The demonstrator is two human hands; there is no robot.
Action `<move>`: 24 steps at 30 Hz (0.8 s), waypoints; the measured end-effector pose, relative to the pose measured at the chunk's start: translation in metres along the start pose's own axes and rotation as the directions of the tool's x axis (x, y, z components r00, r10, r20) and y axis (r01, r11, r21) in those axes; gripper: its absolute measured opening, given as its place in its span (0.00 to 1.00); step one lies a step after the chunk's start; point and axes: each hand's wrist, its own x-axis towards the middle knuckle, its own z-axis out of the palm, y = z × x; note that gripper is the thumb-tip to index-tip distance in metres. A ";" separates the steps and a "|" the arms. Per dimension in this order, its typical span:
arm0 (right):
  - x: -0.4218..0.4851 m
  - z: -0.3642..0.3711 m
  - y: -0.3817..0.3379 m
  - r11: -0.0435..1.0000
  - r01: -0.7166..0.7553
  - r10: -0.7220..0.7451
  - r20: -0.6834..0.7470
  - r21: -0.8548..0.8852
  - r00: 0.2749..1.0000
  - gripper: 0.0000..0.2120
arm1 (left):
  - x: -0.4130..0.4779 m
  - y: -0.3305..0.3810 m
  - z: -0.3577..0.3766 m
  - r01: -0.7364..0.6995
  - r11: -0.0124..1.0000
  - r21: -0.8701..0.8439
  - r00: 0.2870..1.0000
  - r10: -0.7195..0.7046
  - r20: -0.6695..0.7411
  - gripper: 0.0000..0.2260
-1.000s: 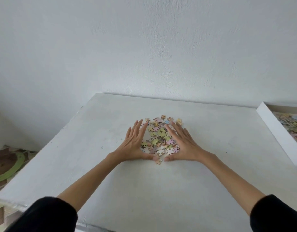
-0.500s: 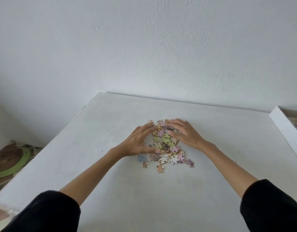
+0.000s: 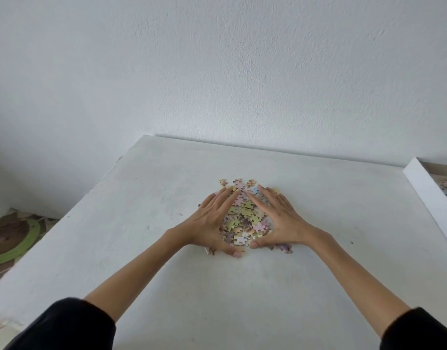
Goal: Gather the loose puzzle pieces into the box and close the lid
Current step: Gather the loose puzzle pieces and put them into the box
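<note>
Two bare hands on a white painted desk (image 3: 141, 223), palms down, flanking a heap of small pastel cardboard puzzle pieces (image 3: 245, 215) at the desk's middle.

Left hand (image 3: 209, 223): fingers (image 3: 225, 200) straight and close together, laid flat, angled far and to the right. Thumb spread wide along the heap's near edge. Nothing gripped; the inner edge of the hand touches the pieces.

Right hand (image 3: 280, 221): mirror of the left. Fingers (image 3: 270, 198) straight, flat, angled far and to the left, thumb spread inward. Nothing gripped; touches the pieces.

Fingertips nearly meet at the far end and thumb tips sit just apart at the near end, so the hands frame a triangle around the heap. Heap's long axis runs near to far, narrowing toward the fingertips.

Strays: a few pieces just beyond the fingertips, a few at the heel of the right hand, one or two by the left thumb.

Open white cardboard box (image 3: 429, 198) at the desk's right edge, well apart from the heap; its long wall runs from far left to near right. More pieces lie inside.

Black sleeves (image 3: 66, 324) pushed up the forearms. White textured wall (image 3: 217, 72) behind.
</note>
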 end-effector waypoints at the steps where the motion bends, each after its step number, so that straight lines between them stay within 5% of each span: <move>1: 0.002 0.002 -0.001 1.000 -0.005 0.004 -0.041 -0.020 0.999 0.56 | 0.001 0.000 0.000 0.000 1.000 0.002 1.000 0.000 -0.024 0.58; 6: 0.004 0.004 -0.002 0.999 0.003 -0.017 -0.263 -0.053 0.965 0.49 | 0.004 -0.003 0.000 0.032 0.999 -0.042 0.990 -0.037 -0.134 0.50; 12: 0.003 0.004 -0.004 0.996 0.044 -0.013 -0.369 0.076 0.929 0.28 | 0.005 -0.006 -0.001 0.008 0.996 -0.092 0.982 -0.024 -0.185 0.39; 17: 0.001 0.002 0.002 0.959 0.096 0.029 -0.429 0.266 0.903 0.33 | 0.002 -0.006 -0.001 -0.018 0.990 -0.142 0.977 -0.013 -0.214 0.40; 19: 0.001 -0.001 0.004 0.962 0.075 0.034 -0.386 0.264 0.922 0.37 | 0.002 -0.007 0.000 -0.019 0.991 -0.134 0.979 -0.008 -0.204 0.46; 24: -0.002 -0.007 0.007 0.994 0.077 -0.078 0.002 0.082 0.997 0.56 | 0.004 -0.006 0.001 0.014 0.993 -0.116 0.993 -0.027 -0.114 0.56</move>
